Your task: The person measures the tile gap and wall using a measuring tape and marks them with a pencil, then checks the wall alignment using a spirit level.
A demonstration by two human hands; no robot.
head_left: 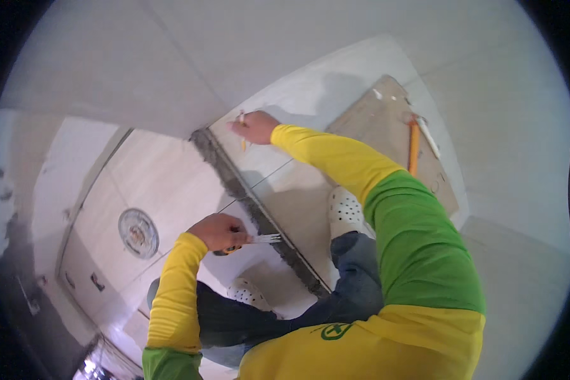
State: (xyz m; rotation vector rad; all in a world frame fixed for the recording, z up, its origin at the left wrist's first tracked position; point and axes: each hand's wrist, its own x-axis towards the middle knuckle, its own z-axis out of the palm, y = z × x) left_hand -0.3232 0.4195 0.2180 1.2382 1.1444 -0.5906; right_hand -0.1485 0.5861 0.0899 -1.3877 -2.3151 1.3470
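Tape measure (225, 251): under the left hand, its yellow-and-black case partly hidden by the fingers, near the middle of the head view.
Tape blade (267, 239): pulled out a short way; its long axis runs left to right, slantwise over the dark grey strip (235, 182), the free end close to the strip's right edge. Whether it touches the surface cannot be told.
Left hand (219, 232): closed round the tape measure, knuckles up, on the near left side of the strip.
Right hand (257, 128): fingers pinched on a slim yellow-and-white stick (243, 145), pencil-like, held out beyond the strip's far end, over the pale tiles.
Between the hands: the blade lies directly at the left hand, pointing away from it to the right; from the right hand it lies well apart, back toward the person's body. The left hand is much the nearer.
Strip: long, rough, slanting from far left to near right, passing between two white clogs (346, 214).
Brown board (373, 130): on the right, well apart from both hands, bearing an orange-handled tool (413, 149) and a white stick-like piece (429, 138) beside it.
Round silver plate (139, 234): left of the left hand, set among pale tiles.
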